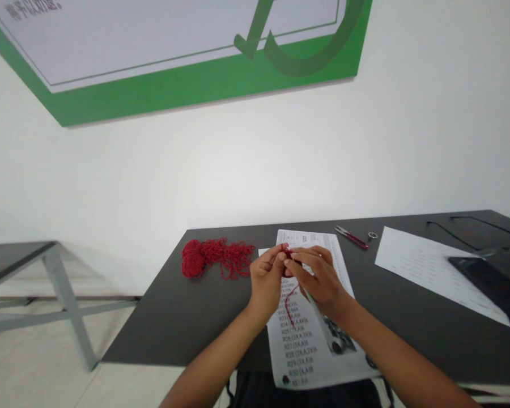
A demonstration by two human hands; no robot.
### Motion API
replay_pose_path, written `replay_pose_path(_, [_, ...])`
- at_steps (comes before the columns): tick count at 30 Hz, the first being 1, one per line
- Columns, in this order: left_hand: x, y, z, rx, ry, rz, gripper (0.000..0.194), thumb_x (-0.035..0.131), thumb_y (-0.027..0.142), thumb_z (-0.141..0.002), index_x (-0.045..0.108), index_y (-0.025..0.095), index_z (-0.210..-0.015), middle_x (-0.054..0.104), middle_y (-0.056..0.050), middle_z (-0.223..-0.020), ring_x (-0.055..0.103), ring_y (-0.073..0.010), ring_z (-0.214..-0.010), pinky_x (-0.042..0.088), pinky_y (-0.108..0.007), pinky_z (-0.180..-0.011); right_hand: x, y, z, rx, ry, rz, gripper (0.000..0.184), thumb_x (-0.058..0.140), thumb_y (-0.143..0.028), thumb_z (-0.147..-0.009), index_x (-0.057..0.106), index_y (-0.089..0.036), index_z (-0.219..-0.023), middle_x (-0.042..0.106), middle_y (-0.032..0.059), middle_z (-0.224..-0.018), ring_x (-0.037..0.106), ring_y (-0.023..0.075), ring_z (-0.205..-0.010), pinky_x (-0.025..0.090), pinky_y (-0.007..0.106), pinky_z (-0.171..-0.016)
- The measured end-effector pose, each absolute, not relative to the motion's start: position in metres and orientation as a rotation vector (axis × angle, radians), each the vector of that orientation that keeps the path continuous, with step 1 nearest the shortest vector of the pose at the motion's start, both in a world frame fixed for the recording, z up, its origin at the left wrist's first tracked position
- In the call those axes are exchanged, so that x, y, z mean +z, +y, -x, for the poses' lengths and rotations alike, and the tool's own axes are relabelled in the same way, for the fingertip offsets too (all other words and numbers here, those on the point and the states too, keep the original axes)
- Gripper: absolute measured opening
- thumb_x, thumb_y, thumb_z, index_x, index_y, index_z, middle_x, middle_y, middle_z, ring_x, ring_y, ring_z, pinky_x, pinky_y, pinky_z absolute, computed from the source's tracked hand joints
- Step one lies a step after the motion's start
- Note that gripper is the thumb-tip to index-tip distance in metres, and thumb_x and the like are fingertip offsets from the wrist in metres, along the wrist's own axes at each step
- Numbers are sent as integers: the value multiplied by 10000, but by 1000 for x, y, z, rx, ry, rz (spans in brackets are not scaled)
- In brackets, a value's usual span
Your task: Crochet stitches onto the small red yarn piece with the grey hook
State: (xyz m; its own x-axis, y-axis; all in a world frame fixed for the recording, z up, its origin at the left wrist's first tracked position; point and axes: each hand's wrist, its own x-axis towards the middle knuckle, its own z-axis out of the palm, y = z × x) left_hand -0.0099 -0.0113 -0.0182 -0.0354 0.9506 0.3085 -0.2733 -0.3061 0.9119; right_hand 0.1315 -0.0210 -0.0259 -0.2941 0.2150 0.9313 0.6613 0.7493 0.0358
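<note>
A small piece of red crochet work [287,270] is pinched between both hands above the printed sheets. My left hand [267,276] grips it from the left, with yarn across the raised index finger. My right hand [318,276] is closed around a slim crochet hook [309,297], whose pale handle slants down below the palm; its tip is hidden at the work. A loose red yarn tail [287,306] hangs from the piece over the paper. Left of my hands lies a ball of red yarn [192,259] with a loose tangle [233,258] beside it.
Under my hands, a printed pattern sheet [291,357] overhangs the dark table [165,328] at its front edge. Red thread snips [352,237], a small ring [372,236], another paper [412,255], a black phone [488,283] and eyeglasses [459,239] lie to the right.
</note>
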Motion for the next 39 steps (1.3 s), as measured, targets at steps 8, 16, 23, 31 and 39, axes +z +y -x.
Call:
replay_pose_path(8, [-10,8,31,1671,906,-1425,228,807,302,-770,815,189,-968,809,-66,-918,739,-174,-782,598,-277,-747,-18,-11,-128,19,-1714,660,109,648,-193,-944,700,-265,-1007,764,50,-1025,711,219,-988,601,415,-879])
replay_pose_path(16, [-5,15,42,1789,1077,-1965,223,665,172,-865,793,199,-1046,721,-1,-774,670,-117,-655,574,-224,-638,-24,-19,-118,71,-1751,809,155,560,-240,-989,694,-264,-1063,784,66,-1180,705,261,-1168,564,494,-1014])
replay_pose_path(23, [-9,14,37,1811,1098,-1921,204,669,173,-866,797,190,-1025,740,-17,-802,686,-132,-678,575,-228,-628,-27,-18,-118,783,-1368,768,247,552,-423,-997,722,-245,-1020,783,90,-1155,675,295,-1211,536,513,-1026])
replay_pose_path(31, [-17,3,28,1679,975,-2045,195,733,241,-849,794,199,-1029,778,-27,-812,713,-148,-684,581,-243,-646,-22,-1,-121,1004,-1203,456,238,616,-438,-965,696,-247,-848,751,30,-856,728,195,-826,620,356,-771])
replay_pose_path(39, [-21,4,30,1653,966,-1749,292,772,342,-816,803,195,-1066,813,-59,-910,742,-192,-747,612,-298,-708,-14,-6,-130,732,-1422,518,177,659,-396,-947,767,-256,-937,763,76,-1061,716,240,-1038,588,449,-929])
